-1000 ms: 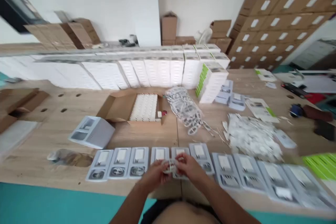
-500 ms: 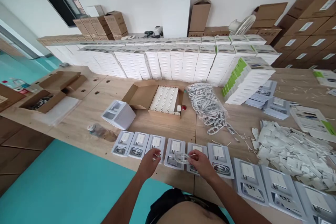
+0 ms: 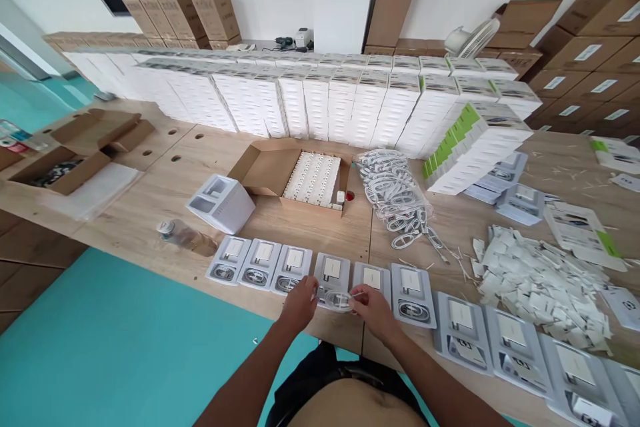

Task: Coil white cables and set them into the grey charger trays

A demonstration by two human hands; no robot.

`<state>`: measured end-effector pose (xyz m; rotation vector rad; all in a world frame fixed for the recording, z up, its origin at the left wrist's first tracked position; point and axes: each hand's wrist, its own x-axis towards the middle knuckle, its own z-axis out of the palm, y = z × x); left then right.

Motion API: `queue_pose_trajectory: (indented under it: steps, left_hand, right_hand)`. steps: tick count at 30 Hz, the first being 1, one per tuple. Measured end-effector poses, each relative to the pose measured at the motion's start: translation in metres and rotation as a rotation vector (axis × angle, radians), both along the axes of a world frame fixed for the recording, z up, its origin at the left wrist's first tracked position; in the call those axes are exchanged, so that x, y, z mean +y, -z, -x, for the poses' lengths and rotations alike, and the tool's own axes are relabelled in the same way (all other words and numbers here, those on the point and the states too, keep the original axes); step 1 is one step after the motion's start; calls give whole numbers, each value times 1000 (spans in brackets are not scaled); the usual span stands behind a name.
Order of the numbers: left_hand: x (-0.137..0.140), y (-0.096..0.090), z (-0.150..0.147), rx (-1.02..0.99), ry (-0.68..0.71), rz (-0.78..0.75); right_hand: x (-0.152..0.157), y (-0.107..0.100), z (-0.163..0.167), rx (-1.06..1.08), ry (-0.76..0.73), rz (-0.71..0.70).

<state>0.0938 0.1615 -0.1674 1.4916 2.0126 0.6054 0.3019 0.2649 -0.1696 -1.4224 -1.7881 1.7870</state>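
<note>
Along the table's near edge lies a row of several grey plastic trays (image 3: 411, 283), each with a white charger and a coiled cable. My left hand (image 3: 299, 303) and my right hand (image 3: 371, 307) together hold a coiled white cable (image 3: 339, 298) over the lower part of the tray (image 3: 332, 271) between them. A pile of coiled white cables (image 3: 395, 197) lies further back at the middle. An open cardboard box (image 3: 270, 170) of white chargers stands behind the row.
A wall of stacked white boxes (image 3: 320, 103) runs across the back of the table. A white tray stack (image 3: 220, 203) and a lying bottle (image 3: 183, 235) are at left, a heap of white paper strips (image 3: 543, 280) at right. Brown cartons (image 3: 580, 47) fill the far right.
The view has swung left and steadied. My left hand let go of the cable for a moment, then returned to it. The cable now sits lower over the tray.
</note>
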Motion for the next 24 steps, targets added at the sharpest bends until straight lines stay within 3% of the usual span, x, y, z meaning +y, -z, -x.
queue_pose_trajectory:
  steps: [3,11,17,21,24]
  left_hand:
    - [17,4,3,30,45,87]
    - [42,5,18,-3,162,184]
    - [40,1,26,-41,208,141]
    - [31,-4,23,45,192,49]
    - [19,-8,14,112,270,-18]
  right_hand:
    - [-8,5,5,-33,-96,-58]
    - [-4,14,24,-176,-47,-218]
    - [-9,7,34,-272,-96,-331]
    - [-9,7,41,-362,-148,-437]
    - [-10,7,45,-429,-211,-552]
